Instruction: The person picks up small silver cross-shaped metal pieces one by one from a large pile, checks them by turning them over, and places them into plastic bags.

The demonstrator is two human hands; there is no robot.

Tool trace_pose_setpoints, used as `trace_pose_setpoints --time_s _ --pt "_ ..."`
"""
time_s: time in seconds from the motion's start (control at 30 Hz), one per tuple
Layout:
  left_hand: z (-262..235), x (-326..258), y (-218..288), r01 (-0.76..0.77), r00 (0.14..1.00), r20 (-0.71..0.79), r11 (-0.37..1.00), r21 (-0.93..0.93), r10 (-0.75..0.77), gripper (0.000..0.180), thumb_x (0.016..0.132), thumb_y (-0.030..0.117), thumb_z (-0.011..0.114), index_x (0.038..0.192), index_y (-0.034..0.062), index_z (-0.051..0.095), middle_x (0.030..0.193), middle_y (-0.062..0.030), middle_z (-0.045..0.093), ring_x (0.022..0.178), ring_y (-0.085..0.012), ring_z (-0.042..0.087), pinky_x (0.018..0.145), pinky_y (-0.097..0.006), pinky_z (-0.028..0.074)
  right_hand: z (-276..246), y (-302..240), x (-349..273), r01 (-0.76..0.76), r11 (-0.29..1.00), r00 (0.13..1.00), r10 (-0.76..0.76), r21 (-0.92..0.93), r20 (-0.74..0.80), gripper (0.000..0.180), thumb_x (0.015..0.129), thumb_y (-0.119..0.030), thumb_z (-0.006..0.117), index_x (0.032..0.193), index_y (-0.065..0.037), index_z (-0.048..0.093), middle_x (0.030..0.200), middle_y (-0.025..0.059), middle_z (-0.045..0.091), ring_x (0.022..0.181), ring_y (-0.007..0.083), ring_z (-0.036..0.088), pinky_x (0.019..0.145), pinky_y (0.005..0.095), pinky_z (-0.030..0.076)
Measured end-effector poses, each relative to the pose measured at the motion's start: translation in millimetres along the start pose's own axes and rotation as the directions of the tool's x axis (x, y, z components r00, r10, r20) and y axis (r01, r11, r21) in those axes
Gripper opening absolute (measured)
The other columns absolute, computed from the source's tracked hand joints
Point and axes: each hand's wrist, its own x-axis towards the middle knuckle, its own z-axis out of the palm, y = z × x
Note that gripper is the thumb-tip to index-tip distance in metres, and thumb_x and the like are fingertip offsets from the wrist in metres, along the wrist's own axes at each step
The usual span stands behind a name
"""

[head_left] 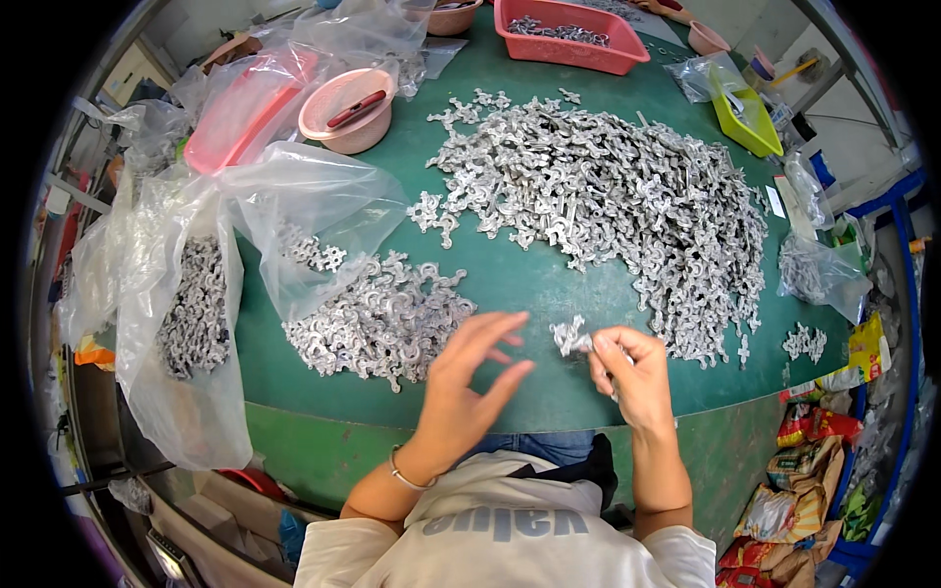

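Between the two heaps on the green table, my right hand [632, 370] pinches a small silver metal casting [569, 336] with curved, forked ends. Part of another piece seems to show below its fingers, too covered to make out. My left hand [475, 377] is empty, its thumb and fingers apart, just left of that casting and not touching it. Beside my left hand lies the smaller heap of metal castings [377, 318]. A much larger heap of like castings [608, 196] spreads beyond my right hand, toward the far right.
A clear plastic bag [176, 392] holding castings hangs at the table's left edge. Behind it are a pink tray [240, 122] and a pink basket [345, 137] with a red-handled tool [357, 109]. Far back stands a red tray [578, 59]; a yellow-green tray [747, 122] sits right.
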Motion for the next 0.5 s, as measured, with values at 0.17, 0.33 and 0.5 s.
trace_pose_setpoints --time_s 0.17,0.33,0.5 --pt "12 -3 0 0.078 0.992 0.116 0.96 -0.269 -0.048 0.029 0.077 -0.006 0.059 0.105 0.0006 0.06 0.101 -0.0104 0.057 0.089 -0.0136 0.056 0.073 -0.024 0.049 5 -4 -19 0.004 0.997 0.997 -0.01 0.078 0.083 0.018 0.088 -0.013 0.053 0.082 0.002 0.06 0.06 0.0007 0.052 0.047 0.004 0.041 0.041 0.0177 0.03" --pt "10 -4 2 0.105 0.989 0.139 0.925 -0.364 -0.057 0.024 0.077 -0.008 0.058 0.1 -0.0029 0.061 0.101 -0.0124 0.056 0.088 -0.0154 0.057 0.075 -0.025 0.05 6 -7 -24 -0.016 0.986 0.994 -0.004 0.168 0.113 0.018 0.088 -0.012 0.053 0.081 0.003 0.059 0.06 0.0014 0.053 0.048 0.0042 0.042 0.042 0.0181 0.03" --pt "11 -6 2 0.125 0.989 0.126 0.861 -0.492 -0.072 0.021 0.075 -0.011 0.059 0.096 -0.0081 0.06 0.097 -0.0155 0.056 0.087 -0.0191 0.058 0.076 -0.028 0.05 11 -7 -32 0.154 0.986 0.987 -0.156 0.071 0.032 0.016 0.087 -0.01 0.054 0.078 0.003 0.058 0.06 0.0019 0.052 0.048 0.0043 0.041 0.042 0.0189 0.03"
